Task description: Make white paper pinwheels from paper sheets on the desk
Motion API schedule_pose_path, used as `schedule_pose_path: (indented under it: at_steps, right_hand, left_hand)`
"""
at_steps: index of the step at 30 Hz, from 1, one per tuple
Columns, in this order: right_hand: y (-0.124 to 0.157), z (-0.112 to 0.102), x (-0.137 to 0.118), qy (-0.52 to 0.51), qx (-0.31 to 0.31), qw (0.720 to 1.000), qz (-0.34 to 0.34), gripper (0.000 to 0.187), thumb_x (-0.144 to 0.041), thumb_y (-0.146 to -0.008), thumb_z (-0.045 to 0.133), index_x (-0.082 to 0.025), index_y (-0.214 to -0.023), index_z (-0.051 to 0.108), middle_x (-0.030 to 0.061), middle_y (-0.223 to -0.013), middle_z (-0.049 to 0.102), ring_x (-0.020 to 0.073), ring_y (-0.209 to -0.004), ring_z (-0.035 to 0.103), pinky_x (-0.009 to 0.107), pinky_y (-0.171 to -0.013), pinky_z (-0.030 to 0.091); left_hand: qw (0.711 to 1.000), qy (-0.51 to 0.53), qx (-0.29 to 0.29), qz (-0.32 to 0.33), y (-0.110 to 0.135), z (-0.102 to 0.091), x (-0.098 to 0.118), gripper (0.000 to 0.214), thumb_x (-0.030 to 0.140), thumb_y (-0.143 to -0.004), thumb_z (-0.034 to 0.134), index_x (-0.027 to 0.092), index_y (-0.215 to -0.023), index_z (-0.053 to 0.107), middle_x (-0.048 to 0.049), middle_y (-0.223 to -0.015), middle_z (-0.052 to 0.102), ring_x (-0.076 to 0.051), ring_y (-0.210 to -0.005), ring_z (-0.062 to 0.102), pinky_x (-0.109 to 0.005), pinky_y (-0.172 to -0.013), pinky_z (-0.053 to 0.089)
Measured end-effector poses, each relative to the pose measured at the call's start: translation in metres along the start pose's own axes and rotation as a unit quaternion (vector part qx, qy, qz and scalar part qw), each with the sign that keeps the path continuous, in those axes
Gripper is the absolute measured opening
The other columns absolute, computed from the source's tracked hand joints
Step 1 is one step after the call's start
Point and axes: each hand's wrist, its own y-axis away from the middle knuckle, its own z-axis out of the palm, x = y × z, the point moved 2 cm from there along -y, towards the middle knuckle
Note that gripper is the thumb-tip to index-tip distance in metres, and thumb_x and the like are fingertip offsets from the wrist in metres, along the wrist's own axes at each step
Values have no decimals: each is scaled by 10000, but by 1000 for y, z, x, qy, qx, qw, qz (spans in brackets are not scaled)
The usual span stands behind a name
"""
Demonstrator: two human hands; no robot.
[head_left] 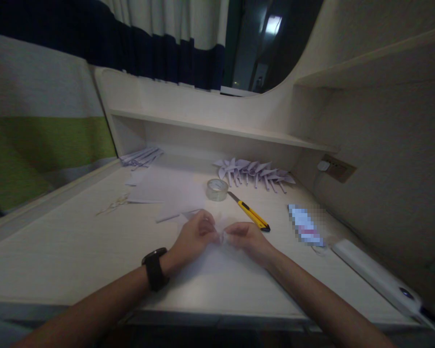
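Close together over the desk, both hands pinch at a small, pale, partly see-through piece (222, 237); its kind is too blurred to tell. My left hand (196, 237), with a dark watch (155, 270) on its wrist, has thumb and fingers closed at the piece's left side. From the right, my right hand (249, 240) pinches it too. White paper (217, 263) lies beneath the hands, and a thin rolled paper stick (170, 217) is just beyond my left hand. A roll of clear tape (216, 194) and a yellow utility knife (253, 214) lie beyond my fingers.
Several white paper pinwheels (253, 173) line the back right. Paper sticks (141, 157), white sheets (150, 186) and thin tan strands (114, 204) lie at left. A lit phone (306, 226) and a long white bar (375, 275) occupy the right, near a wall socket (339, 168).
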Motion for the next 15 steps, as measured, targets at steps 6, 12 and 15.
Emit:
schedule_pose_path:
  at_steps: [6, 12, 15]
  right_hand:
    - [0, 0, 2, 0, -2, 1000, -8, 310, -329, -518, 850, -152, -746, 736, 14, -631, 650, 80, -489, 484, 214, -457, 357]
    - [0, 0, 3, 5, 8, 1000, -14, 308, -328, -521, 850, -147, -744, 741, 21, -640, 655, 87, -502, 501, 218, -464, 369]
    - [0, 1, 2, 5, 11, 1000, -18, 298, -323, -522, 851, -148, -738, 743, 25, -647, 656, 91, -515, 507, 223, -478, 383]
  left_hand:
    - [1000, -16, -9, 14, 1, -1, -2, 259, 159, -702, 656, 206, -844, 444, 13, -711, 632, -169, -682, 647, -301, -648, 492]
    - [1000, -13, -7, 9, 1, 0, 1, 270, 172, -690, 669, 199, -834, 442, 8, -711, 617, -170, -680, 636, -303, -638, 485]
    - [1000, -9, -10, 11, 0, 0, -1, 272, 176, -696, 669, 199, -836, 437, 16, -710, 602, -160, -671, 624, -289, -625, 476]
